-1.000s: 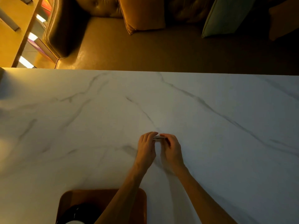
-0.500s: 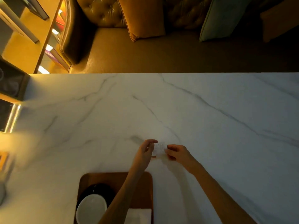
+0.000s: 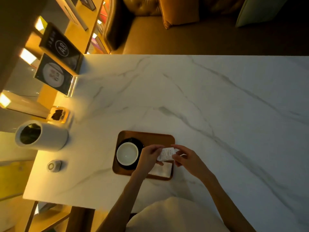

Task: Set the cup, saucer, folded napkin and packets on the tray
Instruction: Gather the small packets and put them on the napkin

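A brown wooden tray (image 3: 155, 136) lies on the white marble table. On its left side a white cup (image 3: 127, 153) stands on a black saucer (image 3: 139, 142). A folded white napkin (image 3: 163, 169) lies on the tray's near right part. Both hands hold white packets (image 3: 166, 154) just above the tray's right side, over the napkin. My left hand (image 3: 149, 157) pinches their left edge and my right hand (image 3: 185, 158) pinches their right edge.
A white cylindrical container (image 3: 41, 135) lies at the table's left edge, with a glass jar (image 3: 57, 115) behind it and a small round object (image 3: 54, 165) in front. Dark sign stands (image 3: 56, 64) sit at the far left corner. A sofa with cushions (image 3: 178, 12) stands beyond the table.
Both hands have brought the packets back toward me from the table's middle to above the tray. The view has dropped and turned left, showing the whole tray and the left edge items.
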